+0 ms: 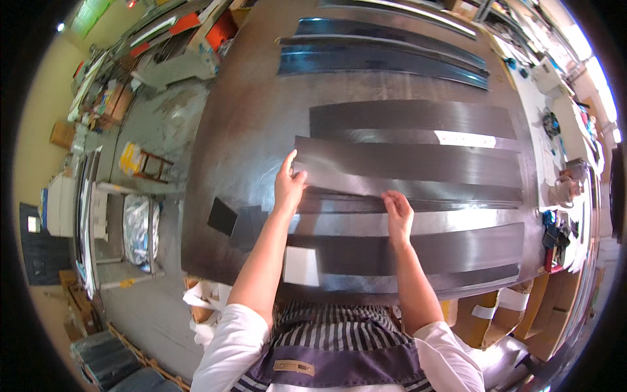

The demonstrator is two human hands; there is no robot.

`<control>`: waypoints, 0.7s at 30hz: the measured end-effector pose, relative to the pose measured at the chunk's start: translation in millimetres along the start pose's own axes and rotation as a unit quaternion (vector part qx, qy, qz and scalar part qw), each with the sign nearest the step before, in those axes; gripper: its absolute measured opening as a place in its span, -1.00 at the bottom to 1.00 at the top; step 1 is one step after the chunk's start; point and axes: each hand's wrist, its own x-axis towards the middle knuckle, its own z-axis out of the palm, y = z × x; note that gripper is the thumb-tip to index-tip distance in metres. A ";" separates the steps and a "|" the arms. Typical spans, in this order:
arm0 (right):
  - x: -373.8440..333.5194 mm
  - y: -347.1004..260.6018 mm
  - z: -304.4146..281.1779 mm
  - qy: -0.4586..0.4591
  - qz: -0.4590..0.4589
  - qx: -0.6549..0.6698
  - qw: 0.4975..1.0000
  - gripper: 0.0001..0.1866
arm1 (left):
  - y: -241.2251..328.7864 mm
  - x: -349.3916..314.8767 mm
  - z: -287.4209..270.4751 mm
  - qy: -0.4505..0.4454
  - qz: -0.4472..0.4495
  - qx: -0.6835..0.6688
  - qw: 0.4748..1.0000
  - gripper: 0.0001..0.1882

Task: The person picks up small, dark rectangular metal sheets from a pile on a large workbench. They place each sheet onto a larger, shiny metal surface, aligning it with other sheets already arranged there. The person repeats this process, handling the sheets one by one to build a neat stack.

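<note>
A long dark grey sheet strip lies across the middle of the big dark table, its near edge lifted and curling at the left. My left hand grips that strip's left end between thumb and fingers. Along the near edge, my right hand pinches the same strip with its fingertips. Below the raised edge, other dark strips partly show. A similar strip rests just beyond, and another wide one lies nearer my body. A small white rectangular piece sits at that near strip's left end.
Glossy blue-black strips lie at the table's far side. Small black pieces are on the table at left. Cardboard boxes stand below the near right edge. A stool is on the floor at left.
</note>
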 end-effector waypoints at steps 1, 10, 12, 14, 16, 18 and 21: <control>-3.2 -4.8 -13.0 0.019 0.052 0.027 0.998 -0.55 | 17.9 -5.0 3.0 -0.041 0.026 0.028 0.998 -0.65; 64.6 -20.4 -182.4 0.175 -0.007 0.607 0.775 -0.34 | 151.6 -130.5 11.2 -0.134 0.304 0.126 0.935 -0.51; 74.5 -13.9 -255.1 0.253 -0.084 0.549 0.792 -0.48 | 141.3 -141.8 6.6 -0.112 0.261 0.008 0.959 -0.51; 61.0 -58.8 -240.6 0.338 -0.140 0.412 0.834 -0.40 | 127.1 -149.8 -14.6 -0.095 0.238 0.016 0.966 -0.52; 14.9 -96.6 -227.9 0.335 -0.168 0.368 0.851 -0.33 | 101.8 -154.9 -29.9 -0.063 0.202 0.040 0.977 -0.53; -34.3 -97.1 -229.1 0.365 -0.153 0.290 0.871 -0.32 | 64.0 -160.2 -48.8 -0.092 0.154 0.026 0.983 -0.51; -99.7 -48.2 -231.9 0.411 -0.122 0.242 0.870 -0.38 | -16.4 -176.7 -82.0 -0.080 0.107 0.125 0.983 -0.50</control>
